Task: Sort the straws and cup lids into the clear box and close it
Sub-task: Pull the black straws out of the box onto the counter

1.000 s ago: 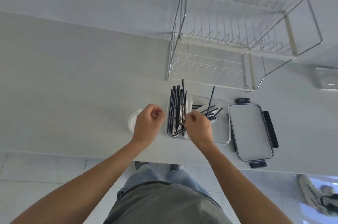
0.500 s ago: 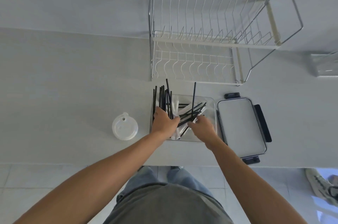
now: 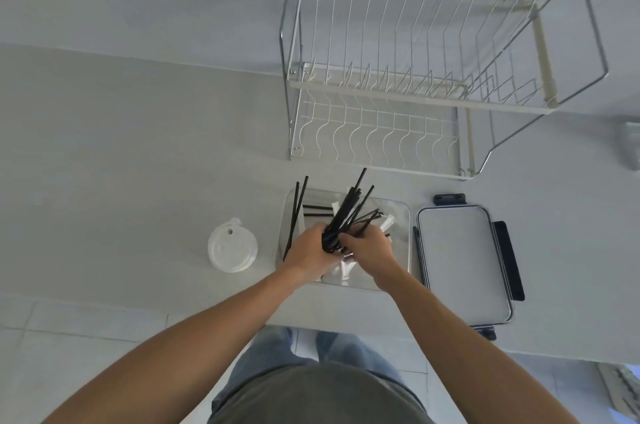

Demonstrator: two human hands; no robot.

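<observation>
A bundle of black straws (image 3: 348,212) fans upward out of the clear box (image 3: 401,215) on the counter. My left hand (image 3: 306,248) and my right hand (image 3: 369,245) meet over the box and both clasp the lower ends of that bundle. Two more black straws (image 3: 294,212) lean on the box's left wall. White wrapped straws (image 3: 386,224) lie inside the box, partly hidden by my hands. A white cup lid (image 3: 232,247) sits on the counter left of the box. The box's lid (image 3: 464,262), with dark clips, lies flat to the right.
A two-tier wire dish rack (image 3: 415,84) stands behind the box against the wall. The counter's front edge (image 3: 173,309) runs just below my hands, with tiled floor beneath. A small pale object (image 3: 632,143) sits at the far right edge.
My left hand moved right from beside the cup lid to the box. Both hands gathered the scattered black straws into one bundle. The cup lid is now uncovered.
</observation>
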